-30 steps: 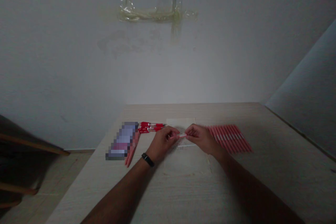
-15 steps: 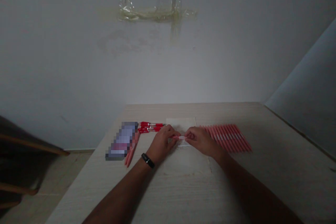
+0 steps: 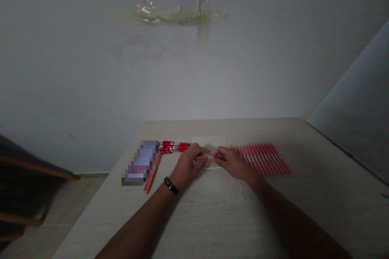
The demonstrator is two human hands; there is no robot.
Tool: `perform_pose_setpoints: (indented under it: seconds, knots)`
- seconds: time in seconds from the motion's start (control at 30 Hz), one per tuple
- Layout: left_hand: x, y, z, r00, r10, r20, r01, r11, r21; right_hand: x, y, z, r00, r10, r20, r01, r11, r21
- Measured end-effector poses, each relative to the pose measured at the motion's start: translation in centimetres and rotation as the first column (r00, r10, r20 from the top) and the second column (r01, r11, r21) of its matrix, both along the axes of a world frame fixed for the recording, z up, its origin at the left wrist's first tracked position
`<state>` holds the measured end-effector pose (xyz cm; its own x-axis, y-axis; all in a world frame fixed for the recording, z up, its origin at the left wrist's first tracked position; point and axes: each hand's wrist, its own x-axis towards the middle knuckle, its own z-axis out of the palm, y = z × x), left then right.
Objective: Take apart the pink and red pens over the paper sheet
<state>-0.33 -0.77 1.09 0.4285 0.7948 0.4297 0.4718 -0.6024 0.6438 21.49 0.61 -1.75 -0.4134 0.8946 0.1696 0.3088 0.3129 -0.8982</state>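
Worktop (image 3: 304, 210) centre: left hand (image 3: 187, 166) and right hand (image 3: 232, 164) closer now, both clamped on slim pink pen (image 3: 206, 157); pink pen row (image 3: 261, 160) just right.

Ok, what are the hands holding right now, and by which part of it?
The left hand and right hand pinch a slim pink-and-white pen body from opposite ends, its middle showing between them.

Right hand (image 3: 232, 164) lower in frame, now clear of left end of pink pen row (image 3: 261, 160), more pens showing there. Pink pen (image 3: 204, 157) between hands, centre of counter (image 3: 319, 149), sharp now, earlier motion blur gone.
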Motion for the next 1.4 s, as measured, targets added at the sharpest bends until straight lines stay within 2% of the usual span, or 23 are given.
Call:
perform_pose_setpoints:
  seconds: [0.2, 0.4, 0.5, 0.63, 0.83, 1.07, 1.4]
  knots:
    - [0.1, -0.3, 0.4, 1.000, -0.004, -0.002, 0.004, 1.000, 0.010, 0.0, 0.3, -0.4, 0.997, -0.021, -0.071, 0.016, 0.998, -0.064]
    - [0.0, -0.1, 0.1, 0.999, 0.007, -0.033, -0.008, 1.000, -0.013, 0.1, 0.4, -0.2, 0.995, -0.065, -0.080, 0.064, 0.998, -0.019]
    - [0.0, 0.1, -0.3, 0.996, 0.015, -0.086, -0.019, 0.999, -0.041, 0.2, 0.2, 0.2, 0.995, -0.094, -0.029, 0.095, 0.994, 0.054]
    - [0.0, 0.2, -0.6, 0.987, 0.021, -0.157, -0.031, 0.998, -0.063, 0.5, 0.2, 0.5, 0.981, -0.152, 0.120, 0.131, 0.977, 0.169]
    - [-0.1, 0.4, -0.9, 0.984, 0.107, -0.145, -0.117, 0.991, -0.062, 1.0, 0.4, 0.5, 0.947, -0.223, 0.231, 0.145, 0.939, 0.311]
    - [-0.1, 0.4, -0.9, 0.976, 0.142, -0.164, -0.154, 0.986, -0.060, 1.0, 0.4, 0.7, 0.937, -0.207, 0.282, 0.107, 0.937, 0.333]
    - [0.2, 0.5, -1.4, 0.969, 0.201, -0.145, -0.223, 0.961, -0.161, 1.5, 0.5, 0.7, 0.913, -0.253, 0.319, 0.135, 0.927, 0.350]
